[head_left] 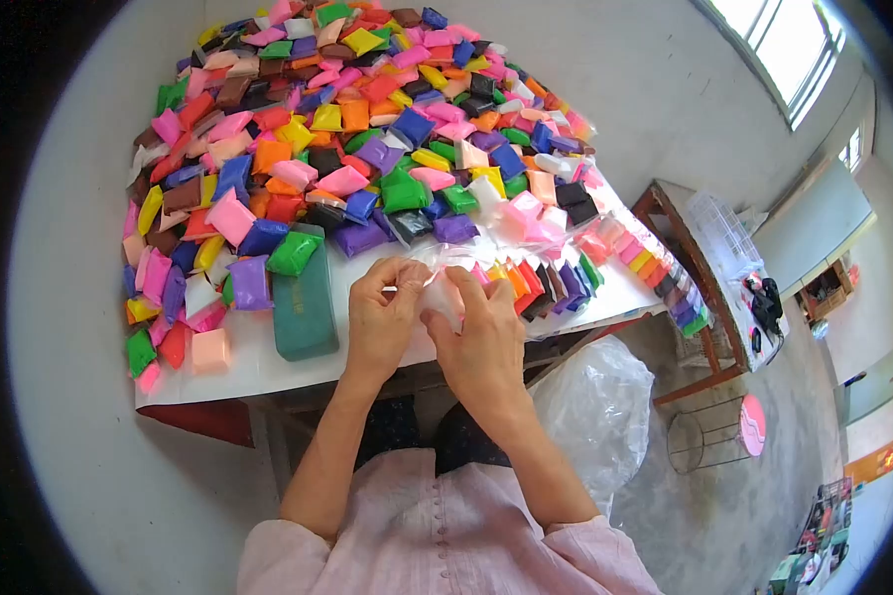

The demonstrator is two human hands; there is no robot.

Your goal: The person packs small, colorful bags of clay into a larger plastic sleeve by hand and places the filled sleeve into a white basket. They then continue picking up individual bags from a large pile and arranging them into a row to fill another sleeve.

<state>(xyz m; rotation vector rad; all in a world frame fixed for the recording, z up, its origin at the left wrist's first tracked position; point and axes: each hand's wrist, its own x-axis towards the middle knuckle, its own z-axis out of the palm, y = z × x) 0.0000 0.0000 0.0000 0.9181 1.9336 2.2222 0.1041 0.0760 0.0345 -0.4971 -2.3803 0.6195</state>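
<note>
My left hand (385, 307) and my right hand (481, 332) meet at the front of the white table (367, 369). Between them is a pale packet (444, 300) in clear plastic, with the fingers of both hands closed on it. Just right of my right hand, a row of colored packets (544, 288) stands on edge, running from pink and orange to black, purple and green. A green box (305, 307) lies to the left of my left hand, with a green packet (296, 254) resting on its far end.
A large heap of colored packets (357, 119) covers the back and left. More packets in clear wrapping (655, 268) lie at the right corner. A clear plastic bag (595, 416) hangs below the table edge. A wooden side table (700, 258) and a wire stool (709, 433) stand further right.
</note>
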